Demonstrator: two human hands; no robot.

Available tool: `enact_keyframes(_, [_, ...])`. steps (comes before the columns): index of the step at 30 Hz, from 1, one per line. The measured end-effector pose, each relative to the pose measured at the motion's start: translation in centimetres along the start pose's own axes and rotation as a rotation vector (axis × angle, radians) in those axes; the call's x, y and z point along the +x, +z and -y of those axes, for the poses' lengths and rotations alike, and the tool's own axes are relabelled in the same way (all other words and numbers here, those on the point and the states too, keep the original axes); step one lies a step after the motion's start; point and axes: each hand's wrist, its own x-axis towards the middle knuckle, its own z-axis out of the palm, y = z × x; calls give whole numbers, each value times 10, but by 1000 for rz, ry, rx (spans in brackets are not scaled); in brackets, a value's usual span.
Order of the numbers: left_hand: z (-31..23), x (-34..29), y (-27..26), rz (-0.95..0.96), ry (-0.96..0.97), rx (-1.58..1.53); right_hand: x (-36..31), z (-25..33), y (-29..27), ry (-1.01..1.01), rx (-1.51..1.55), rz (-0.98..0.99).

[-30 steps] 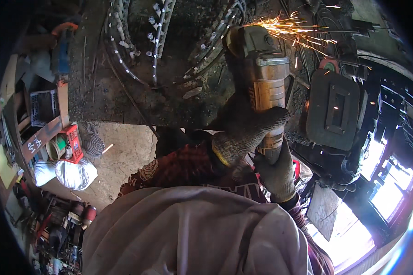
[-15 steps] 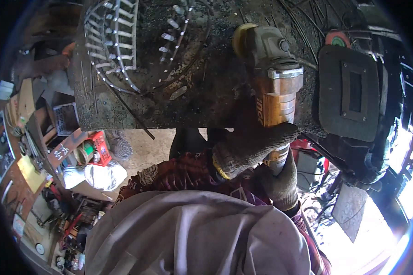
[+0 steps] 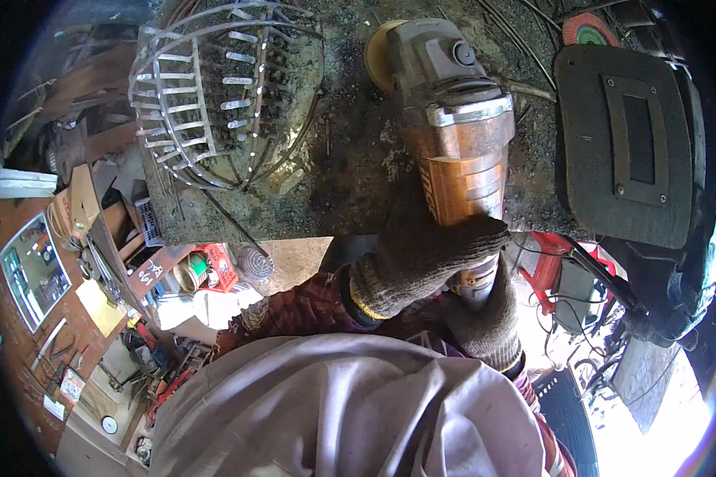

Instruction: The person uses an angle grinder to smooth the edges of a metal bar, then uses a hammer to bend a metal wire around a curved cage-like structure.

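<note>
An orange and grey angle grinder (image 3: pixel 465 151) lies along the right half of the dark work table, its tan disc (image 3: pixel 384 56) at the far end. My left hand (image 3: pixel 429 258), in a grey knitted glove, is closed over the grinder's body from the left. Around the rear of the handle my right hand (image 3: pixel 489 322), gloved alike, is wrapped from below. To the left on the table stands a round metal frame (image 3: pixel 191 103) of curved rods and short bright bars, apart from both hands.
A black welding mask (image 3: pixel 577 151) lies at the table's right edge, with a red and green flap disc (image 3: pixel 590 30) beyond it. Thin rods (image 3: pixel 517 44) lie at the back. On the left are a red basket (image 3: pixel 221 269) and a cluttered brown board (image 3: pixel 36 358).
My view has shifted, so the metal frame shows more fully and the left-side clutter sits farther right. The grinder appears slightly larger and farther left, with both hands still around it.
</note>
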Motion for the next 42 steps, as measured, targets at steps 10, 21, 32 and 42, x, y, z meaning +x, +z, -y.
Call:
enact_keyframes(10, [-17,-4,-11,59,216,38,-15,-38,26,48,9,-163])
enact_keyframes(21, [-24,-91,-75,420,86,15,-111,-17,150,-100,20,-465])
enact_keyframes(32, [-43,-160,-146,350,318,-143,-141,0,231,-112,41,-360])
enact_keyframes(42, [-66,-207,-226,473,96,-201,-167,21,331,-70,108,-369])
